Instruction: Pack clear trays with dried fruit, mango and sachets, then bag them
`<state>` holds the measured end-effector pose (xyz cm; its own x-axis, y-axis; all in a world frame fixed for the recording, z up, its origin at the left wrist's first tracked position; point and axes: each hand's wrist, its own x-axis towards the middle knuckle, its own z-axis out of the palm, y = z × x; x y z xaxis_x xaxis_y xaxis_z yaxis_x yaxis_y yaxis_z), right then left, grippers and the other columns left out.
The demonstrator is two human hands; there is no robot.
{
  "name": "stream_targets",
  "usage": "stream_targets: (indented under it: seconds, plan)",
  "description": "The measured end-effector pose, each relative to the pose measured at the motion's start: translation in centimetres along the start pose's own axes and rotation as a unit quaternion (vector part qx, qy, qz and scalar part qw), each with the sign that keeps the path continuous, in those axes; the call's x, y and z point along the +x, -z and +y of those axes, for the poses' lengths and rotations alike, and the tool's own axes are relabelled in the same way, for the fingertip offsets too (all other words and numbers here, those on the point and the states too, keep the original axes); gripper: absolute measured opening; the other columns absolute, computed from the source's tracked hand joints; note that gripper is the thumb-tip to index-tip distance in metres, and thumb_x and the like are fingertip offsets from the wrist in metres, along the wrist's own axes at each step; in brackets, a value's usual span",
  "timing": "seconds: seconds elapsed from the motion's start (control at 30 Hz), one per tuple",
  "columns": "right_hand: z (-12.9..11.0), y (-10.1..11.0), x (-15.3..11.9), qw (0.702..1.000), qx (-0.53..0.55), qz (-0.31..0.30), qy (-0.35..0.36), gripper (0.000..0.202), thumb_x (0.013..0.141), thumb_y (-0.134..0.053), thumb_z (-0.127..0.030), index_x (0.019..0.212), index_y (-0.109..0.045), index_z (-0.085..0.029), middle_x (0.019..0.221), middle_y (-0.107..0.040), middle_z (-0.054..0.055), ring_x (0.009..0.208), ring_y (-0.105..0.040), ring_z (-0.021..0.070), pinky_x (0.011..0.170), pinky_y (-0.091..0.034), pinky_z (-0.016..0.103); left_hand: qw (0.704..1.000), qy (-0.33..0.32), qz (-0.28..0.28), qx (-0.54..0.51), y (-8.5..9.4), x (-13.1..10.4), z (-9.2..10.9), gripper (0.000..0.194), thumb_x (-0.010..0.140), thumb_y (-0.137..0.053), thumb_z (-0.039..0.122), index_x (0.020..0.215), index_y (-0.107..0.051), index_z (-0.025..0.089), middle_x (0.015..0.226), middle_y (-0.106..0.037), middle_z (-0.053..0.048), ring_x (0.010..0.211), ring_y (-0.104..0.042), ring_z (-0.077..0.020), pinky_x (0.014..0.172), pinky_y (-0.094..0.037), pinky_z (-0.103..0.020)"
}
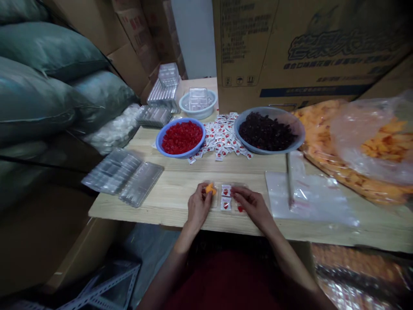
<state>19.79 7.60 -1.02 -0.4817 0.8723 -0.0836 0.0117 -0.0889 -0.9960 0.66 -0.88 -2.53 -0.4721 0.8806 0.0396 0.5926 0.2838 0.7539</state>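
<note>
A clear plastic tray (217, 207) lies near the table's front edge, with two small white packets (226, 203) printed in red in its middle. My left hand (199, 207) pinches an orange piece (211, 189) over the tray's left part. At the tray's right part my right hand (253, 206) has its fingers pressed together; what they hold is too small to make out. Just under those fingers a red piece (240, 208) shows in the tray.
Behind are a bowl of red pieces (182, 137), a packet pile (221, 135) and a bowl of dark pieces (269, 130). Stacked clear trays (140, 183) lie left. Clear bags (309, 198) and a big bag of orange pieces (342, 150) lie right.
</note>
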Motion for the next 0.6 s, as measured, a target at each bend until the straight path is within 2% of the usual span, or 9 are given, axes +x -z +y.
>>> stream_targets:
  seconds: [0.17, 0.23, 0.3, 0.37, 0.47, 0.53, 0.57, 0.6]
  plan:
    - [-1.0, 3.5, -1.8, 0.998, -0.017, 0.064, 0.003, 0.032, 0.084, -0.071, -0.049, 0.105, -0.076, -0.026, 0.107, -0.076, 0.006, 0.097, -0.073, 0.0255, 0.091, -0.058, 0.044, 0.984, -0.089, 0.063, 0.138, 0.1, 0.2, 0.2, 0.028, 0.096, -0.049, 0.031, 0.119, -0.062, 0.021, 0.115, -0.060, -0.010, 0.103, -0.059, -0.0225, 0.084, -0.050, -0.034]
    - [-1.8, 5.3, -2.6, 0.994, -0.050, 0.090, 0.027, 0.030, 0.086, -0.068, -0.049, 0.104, -0.076, -0.026, 0.104, -0.076, 0.006, 0.096, -0.072, 0.0246, 0.090, -0.058, 0.042, 0.972, -0.115, 0.081, 0.191, 0.4, 0.5, -0.1, 0.028, 0.095, -0.050, 0.033, 0.115, -0.066, 0.021, 0.114, -0.057, -0.011, 0.101, -0.056, -0.0251, 0.083, -0.050, -0.037]
    - [-3.0, 8.4, -2.9, 0.985, -0.090, 0.130, 0.066, 0.028, 0.090, -0.064, -0.047, 0.104, -0.075, -0.026, 0.105, -0.076, 0.006, 0.097, -0.071, 0.0237, 0.089, -0.058, 0.041, 0.960, -0.153, 0.080, 0.220, 0.5, 0.9, -0.5, 0.031, 0.095, -0.050, 0.035, 0.114, -0.068, 0.020, 0.110, -0.057, -0.012, 0.097, -0.053, -0.0263, 0.085, -0.049, -0.041]
    - [-4.8, 13.0, -2.4, 0.960, -0.137, 0.213, 0.120, 0.026, 0.091, -0.062, -0.043, 0.103, -0.075, -0.024, 0.105, -0.075, 0.007, 0.098, -0.070, 0.0231, 0.091, -0.056, 0.040, 0.958, -0.183, 0.102, 0.195, 0.6, 1.3, -1.0, 0.036, 0.094, -0.050, 0.037, 0.121, -0.065, 0.018, 0.114, -0.056, -0.013, 0.099, -0.053, -0.0270, 0.089, -0.049, -0.044]
    - [-8.0, 22.1, 0.0, 0.876, -0.253, 0.370, 0.181, 0.028, 0.093, -0.058, -0.039, 0.103, -0.073, -0.018, 0.102, -0.075, 0.010, 0.096, -0.070, 0.0231, 0.089, -0.056, 0.040, 0.963, -0.194, 0.140, 0.121, 0.9, 1.2, -1.3, 0.036, 0.093, -0.050, 0.035, 0.125, -0.063, 0.022, 0.112, -0.062, -0.011, 0.097, -0.059, -0.0259, 0.090, -0.050, -0.045]
    - [-9.9, 28.2, 2.5, 0.802, -0.400, 0.423, 0.132, 0.032, 0.097, -0.047, -0.031, 0.109, -0.070, -0.011, 0.110, -0.072, 0.016, 0.099, -0.069, 0.0228, 0.088, -0.055, 0.038, 0.966, -0.184, 0.150, 0.104, 1.3, 1.0, -1.5, 0.034, 0.092, -0.051, 0.034, 0.123, -0.064, 0.030, 0.103, -0.068, -0.006, 0.092, -0.063, -0.0259, 0.087, -0.052, -0.045]
    - [-10.6, 30.8, 3.8, 0.771, -0.482, 0.410, 0.067, 0.033, 0.099, -0.043, -0.027, 0.111, -0.069, -0.010, 0.112, -0.071, 0.017, 0.100, -0.068, 0.0224, 0.088, -0.055, 0.038, 0.967, -0.179, 0.150, 0.100, 1.5, 1.0, -1.6, 0.036, 0.090, -0.051, 0.034, 0.124, -0.063, 0.034, 0.099, -0.070, -0.004, 0.089, -0.064, -0.0267, 0.084, -0.053, -0.046]
    - [-11.0, 33.1, 5.1, 0.763, -0.506, 0.401, 0.038, 0.030, 0.098, -0.046, -0.025, 0.108, -0.069, -0.009, 0.108, -0.071, 0.018, 0.097, -0.068, 0.0230, 0.088, -0.055, 0.039, 0.969, -0.176, 0.146, 0.095, 1.6, 1.2, -1.7, 0.041, 0.088, -0.052, 0.035, 0.128, -0.060, 0.038, 0.096, -0.072, -0.003, 0.087, -0.065, -0.0278, 0.080, -0.054, -0.046]
